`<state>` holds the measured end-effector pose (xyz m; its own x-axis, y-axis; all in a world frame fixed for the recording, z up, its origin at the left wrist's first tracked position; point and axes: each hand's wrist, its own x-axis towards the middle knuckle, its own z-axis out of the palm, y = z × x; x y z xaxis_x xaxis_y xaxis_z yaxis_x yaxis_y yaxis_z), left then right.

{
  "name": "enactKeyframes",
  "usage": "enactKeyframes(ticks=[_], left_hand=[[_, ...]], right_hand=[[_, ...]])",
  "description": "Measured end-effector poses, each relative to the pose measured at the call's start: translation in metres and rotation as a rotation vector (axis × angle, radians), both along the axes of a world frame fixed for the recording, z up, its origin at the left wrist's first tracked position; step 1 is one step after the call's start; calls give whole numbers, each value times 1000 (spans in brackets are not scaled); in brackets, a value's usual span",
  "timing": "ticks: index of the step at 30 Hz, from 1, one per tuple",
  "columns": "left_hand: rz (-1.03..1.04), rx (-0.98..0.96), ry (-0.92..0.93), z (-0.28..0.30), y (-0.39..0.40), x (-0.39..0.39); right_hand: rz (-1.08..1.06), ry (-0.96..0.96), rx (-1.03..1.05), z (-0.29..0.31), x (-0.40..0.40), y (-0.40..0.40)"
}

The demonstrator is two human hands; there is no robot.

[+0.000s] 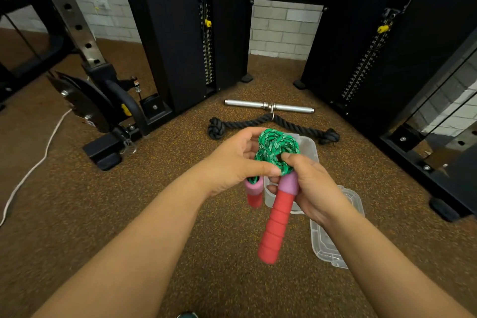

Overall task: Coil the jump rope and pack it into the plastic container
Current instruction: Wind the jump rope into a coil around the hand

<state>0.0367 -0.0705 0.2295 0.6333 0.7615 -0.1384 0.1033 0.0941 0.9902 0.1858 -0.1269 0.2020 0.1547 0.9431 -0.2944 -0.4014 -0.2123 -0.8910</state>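
Jump rope [277,148] is up in both your hands, above the floor and over the plastic container [309,147], not in it yet. The green cord is wound into a tight bundle at chest-front, w/ the two red-and-pink handles hanging down below it. Your left hand [237,160] has fingers curled round the left side of the coil, thumb pressed across the front near the short-looking handle [254,192], which points its pink end toward the camera. Your right hand [313,188] grips the pink top of the other handle [278,222], index finger hooked over the coil's lower edge; the red ribbed grip tilts down and left, slightly blurred. Container sits on the brown speckled floor [129,201] right behind the coil, mostly hidden by your hands. Its clear lid [330,248] lies on the floor just beside it, under your right wrist. Farther back: a black knotted tricep rope [273,123], a chrome bar [268,105] touching its ring, and black cable-machine towers [180,21] either side.
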Motion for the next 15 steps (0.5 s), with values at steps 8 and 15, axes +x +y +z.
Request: enactKeyframes(ticks=[8, 15], left_hand=[[233, -54, -65, -10, -5, 14], [404, -35, 15, -13, -1, 25]], right_hand=[[-2, -118, 63, -5, -4, 1], [87, -287, 129, -11, -2, -4]])
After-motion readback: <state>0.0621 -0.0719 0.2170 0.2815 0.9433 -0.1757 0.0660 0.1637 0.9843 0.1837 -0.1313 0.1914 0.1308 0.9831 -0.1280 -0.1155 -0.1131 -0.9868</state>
